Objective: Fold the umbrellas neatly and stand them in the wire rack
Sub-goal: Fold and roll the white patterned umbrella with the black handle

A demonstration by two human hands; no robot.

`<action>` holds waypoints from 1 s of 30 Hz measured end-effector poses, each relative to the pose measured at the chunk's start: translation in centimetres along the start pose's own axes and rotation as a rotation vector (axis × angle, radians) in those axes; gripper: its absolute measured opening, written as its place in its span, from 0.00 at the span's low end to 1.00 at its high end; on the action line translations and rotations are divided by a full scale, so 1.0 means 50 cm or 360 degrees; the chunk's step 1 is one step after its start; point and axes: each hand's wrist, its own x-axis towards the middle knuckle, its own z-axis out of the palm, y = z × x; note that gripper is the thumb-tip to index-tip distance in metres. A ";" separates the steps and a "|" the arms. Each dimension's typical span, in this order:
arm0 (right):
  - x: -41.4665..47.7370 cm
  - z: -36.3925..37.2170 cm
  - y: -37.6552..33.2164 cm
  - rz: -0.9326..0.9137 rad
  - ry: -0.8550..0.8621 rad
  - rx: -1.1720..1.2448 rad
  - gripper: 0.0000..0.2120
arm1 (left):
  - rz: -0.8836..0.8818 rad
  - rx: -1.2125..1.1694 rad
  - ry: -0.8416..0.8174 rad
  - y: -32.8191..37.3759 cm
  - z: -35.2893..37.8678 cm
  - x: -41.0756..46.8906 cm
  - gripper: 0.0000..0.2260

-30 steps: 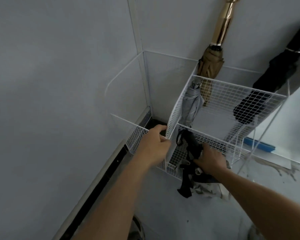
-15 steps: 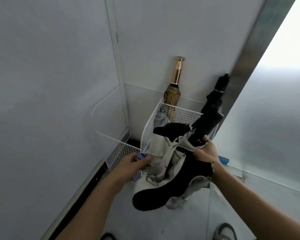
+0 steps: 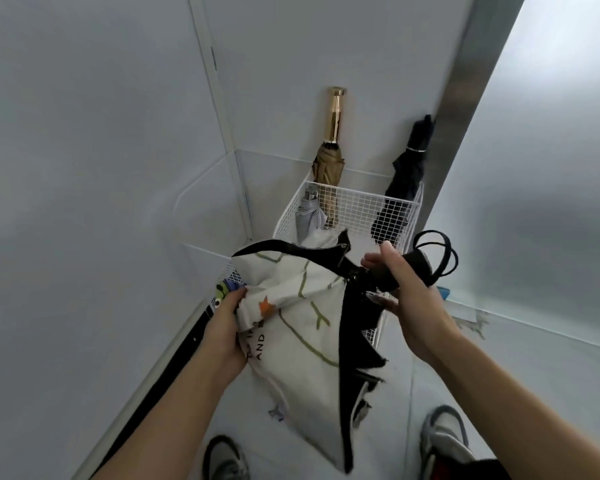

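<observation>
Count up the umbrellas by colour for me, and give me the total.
Tan umbrella, gold handle, standing in the wire rack: 1
Grey umbrella, in the rack: 1
Black umbrella, in the rack: 1
White printed umbrella, black underside, still loose, held by the left hand and right hand: 1
Total: 4

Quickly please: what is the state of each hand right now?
Left hand: grips the white printed umbrella canopy.
Right hand: holds the black umbrella handle.
</observation>
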 end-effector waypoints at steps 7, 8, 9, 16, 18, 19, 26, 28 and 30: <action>-0.001 -0.034 -0.016 0.0191 0.0054 0.0128 0.15 | 0.0010 -0.0194 0.0104 -0.014 0.017 -0.016 0.13; -0.001 -0.037 -0.015 0.0276 -0.0014 0.0201 0.14 | 0.0019 -0.0198 0.0094 -0.012 0.014 -0.014 0.14; 0.001 -0.039 -0.012 0.0320 -0.0042 0.0246 0.13 | 0.0038 -0.0141 0.0055 -0.010 0.012 -0.011 0.15; 0.016 -0.036 -0.012 -0.0018 0.0106 0.0051 0.06 | 0.1143 0.0667 0.0690 0.044 0.017 -0.009 0.05; 0.020 -0.035 -0.007 -0.0060 0.0087 -0.0038 0.06 | 0.1440 0.0941 0.0501 0.040 0.043 -0.055 0.11; 0.021 -0.033 -0.006 -0.0060 0.0070 -0.0067 0.06 | 0.1488 0.1077 0.0315 0.033 0.056 -0.075 0.13; 0.010 -0.024 -0.002 0.0020 -0.0079 -0.0132 0.06 | 0.1226 0.1905 -0.0232 -0.046 0.104 -0.065 0.13; 0.008 -0.020 -0.003 0.0029 -0.0123 -0.0167 0.07 | 0.1148 0.2029 -0.0121 -0.048 0.105 -0.050 0.16; 0.007 -0.019 -0.005 0.0041 -0.0155 -0.0188 0.08 | 0.1087 0.2079 -0.0081 -0.043 0.107 -0.042 0.22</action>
